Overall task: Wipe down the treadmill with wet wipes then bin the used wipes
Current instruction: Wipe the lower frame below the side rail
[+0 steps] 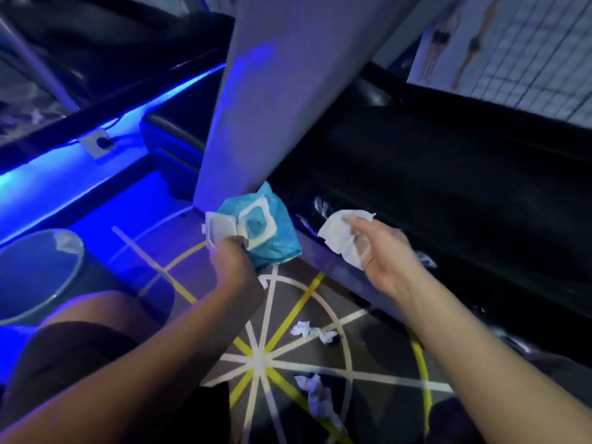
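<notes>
Head view showed the person crouched at the treadmill, and the wiping clearly fell to the right hand (381, 254): its grip was pinched round a fresh white wet wipe (339, 235), held just off the long black treadmill deck (448, 174), which ran away up and rightward from it. The left hand (234, 261) clutched the soft blue wipes pack (278, 241), its white flip lid open, below the grey upright (256, 107). Crumpled used white wipes (307, 330) lay on the taped floor between the forearms; the round lined bin (38, 277) stood well off to the left.
</notes>
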